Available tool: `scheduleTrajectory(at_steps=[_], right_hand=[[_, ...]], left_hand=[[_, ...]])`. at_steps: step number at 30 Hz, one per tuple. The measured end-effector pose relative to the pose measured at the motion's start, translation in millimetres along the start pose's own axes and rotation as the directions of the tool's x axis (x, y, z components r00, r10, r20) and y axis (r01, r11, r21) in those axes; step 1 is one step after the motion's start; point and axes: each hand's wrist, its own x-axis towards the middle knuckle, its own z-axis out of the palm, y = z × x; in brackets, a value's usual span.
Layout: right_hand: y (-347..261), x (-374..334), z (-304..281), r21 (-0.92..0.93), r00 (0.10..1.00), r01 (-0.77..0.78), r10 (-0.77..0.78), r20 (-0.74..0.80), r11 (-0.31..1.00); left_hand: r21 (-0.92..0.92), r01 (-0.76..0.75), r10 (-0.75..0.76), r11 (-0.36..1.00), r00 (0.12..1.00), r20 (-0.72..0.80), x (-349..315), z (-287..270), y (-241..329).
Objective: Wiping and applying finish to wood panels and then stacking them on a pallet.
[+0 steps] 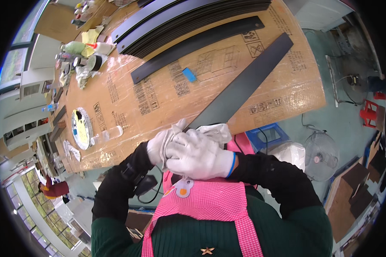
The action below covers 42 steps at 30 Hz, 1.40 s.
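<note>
Both my hands wear white gloves and are pressed together at the table's near edge. My left hand is curled close to the near end of a long dark flat strip; what its fingers hold is hidden. Across it lies my right hand, fingers closed, with a bunched white cloth sticking out from under it beside the strip's end. The strip runs diagonally away to the far right. A second dark strip, with a hole at each end, lies farther back.
More dark strips are stacked at the back of the cardboard-covered table. On it lie a blue block, a foil-rimmed round tray, a clear cup and bottles. A fan and blue crate stand right.
</note>
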Motion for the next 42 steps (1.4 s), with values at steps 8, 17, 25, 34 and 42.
scheduleTrajectory(at_steps=[8, 17, 25, 34, 42], right_hand=[[227, -94, -157, -0.031, 0.466, -0.876, 0.827, -0.313, 0.482], [18, -5, -1, -0.235, 0.893, -0.379, 0.420, 0.160, 0.895], [249, -106, -121, -0.513, 0.481, -0.804, 0.837, -0.261, 0.302], [301, -123, -128, -0.569, 0.624, -0.741, 0.677, -0.390, 0.356], [230, -116, -174, -0.802, 0.789, -0.579, 0.347, -0.507, 0.146]], left_hand=[[0.410, 0.098, -0.096, 0.907, 0.995, -0.026, -11, 4, -7], [0.598, 0.085, -0.014, 0.797, 0.992, -0.123, -76, -29, -10], [0.525, 0.167, 0.048, 0.834, 0.927, -0.371, -155, -64, -38], [0.699, 0.673, -0.273, 0.242, 0.739, -0.616, -121, -10, 9], [0.656, 0.716, -0.066, 0.238, 0.686, -0.725, -148, -104, 29]])
